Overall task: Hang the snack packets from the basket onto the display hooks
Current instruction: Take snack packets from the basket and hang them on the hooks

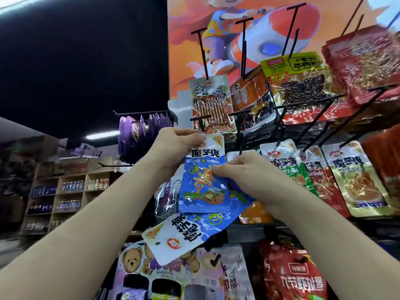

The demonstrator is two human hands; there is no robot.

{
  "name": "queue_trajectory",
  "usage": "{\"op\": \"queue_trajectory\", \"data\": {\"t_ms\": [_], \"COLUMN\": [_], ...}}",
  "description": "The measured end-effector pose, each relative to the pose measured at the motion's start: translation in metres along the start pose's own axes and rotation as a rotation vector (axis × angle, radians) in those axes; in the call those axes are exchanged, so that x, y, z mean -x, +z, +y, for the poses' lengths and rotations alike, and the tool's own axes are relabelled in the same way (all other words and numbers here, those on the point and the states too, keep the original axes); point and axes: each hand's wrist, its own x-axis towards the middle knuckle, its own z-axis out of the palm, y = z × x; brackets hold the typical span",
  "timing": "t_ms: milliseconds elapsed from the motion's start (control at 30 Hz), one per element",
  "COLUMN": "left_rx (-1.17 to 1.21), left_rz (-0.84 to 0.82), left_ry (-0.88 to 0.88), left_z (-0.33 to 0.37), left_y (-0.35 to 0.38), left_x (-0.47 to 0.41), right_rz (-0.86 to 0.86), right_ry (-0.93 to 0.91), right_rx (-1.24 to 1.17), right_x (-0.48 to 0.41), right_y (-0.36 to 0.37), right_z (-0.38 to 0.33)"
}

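Blue packet (pixel 204 180) reading "魔芋爽", "20%": left hand (pixel 175 146) pinches top, right hand (pixel 244 169) pinches side.

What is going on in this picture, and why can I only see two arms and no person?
The camera sits on the person's head and looks forward and down, so you see what they see: their own two arms reaching out. There is just this one picture, no robot.

They are in a shop, in front of a display rack with black metal hooks full of snack packets. The left hand pinches the top of a blue packet right at the tip of a hook, as if to slide it on. The right hand grips the packet's side, and holds another blue packet that dangles upside down below it.

Around them hang red, green and yellow packets, and bear-printed bags lower down. I cannot see the basket here.
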Motion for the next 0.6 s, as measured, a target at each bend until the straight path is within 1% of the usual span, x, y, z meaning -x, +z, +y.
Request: {"op": "queue_trajectory", "data": {"t_ms": [100, 267, 467, 600], "left_rx": [0.010, 0.052, 0.017, 0.057], "left_rz": [-0.036, -0.104, -0.120, -0.128], "left_ry": [-0.008, -0.096, -0.172, -0.226], "left_z": [0.000, 0.006, 0.009, 0.009], "left_y": [-0.001, -0.005, -0.007, -0.009], "left_x": [0.002, 0.004, -0.001, -0.002], "right_rz": [-0.020, -0.032, 0.000, 0.007], "right_ry": [0.000, 0.035, -0.021, -0.012], "right_rx": [0.007, 0.010, 0.035, 0.009], "right_x": [0.002, 0.006, 0.011, 0.012], "right_y": [0.000, -0.001, -0.001, -0.004], "right_z": [0.000, 0.000, -0.008, -0.011]}}
